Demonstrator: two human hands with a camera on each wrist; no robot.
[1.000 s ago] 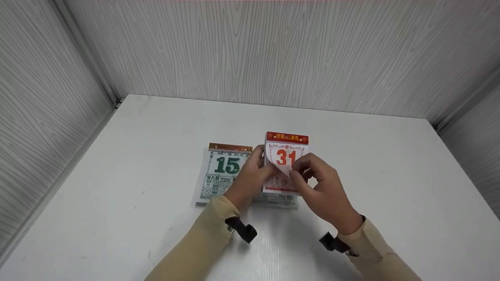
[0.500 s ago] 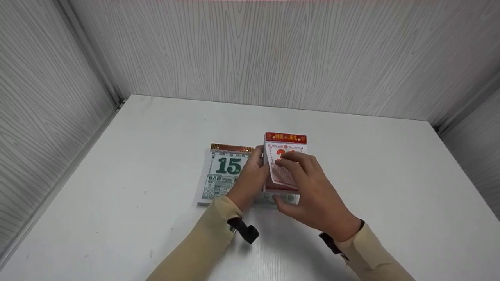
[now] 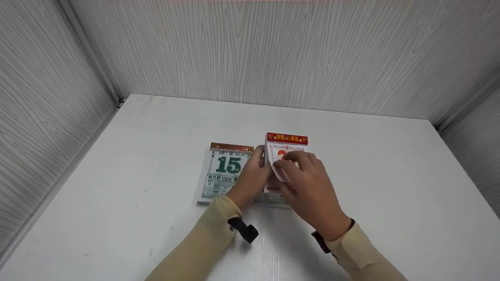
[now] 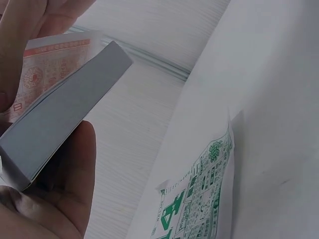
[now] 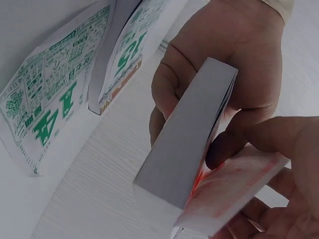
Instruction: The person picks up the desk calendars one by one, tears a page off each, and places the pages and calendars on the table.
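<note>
Red-topped calendar pad stands propped between the two hands, lifted off the white table. The left hand grips its left edge and back; the right hand pinches the front "31" leaf, curled up from its lower corner. That leaf looks partly peeled and not yet torn off. The pad's long axis runs away from the person, red binding farthest, face towards them. Left of the left hand lies the green "15" calendar, flat.

The right hand covers most of the large red number on the red-topped tear-off calendar pad. The small print on the green-printed calendar pad is unreadable.
</note>
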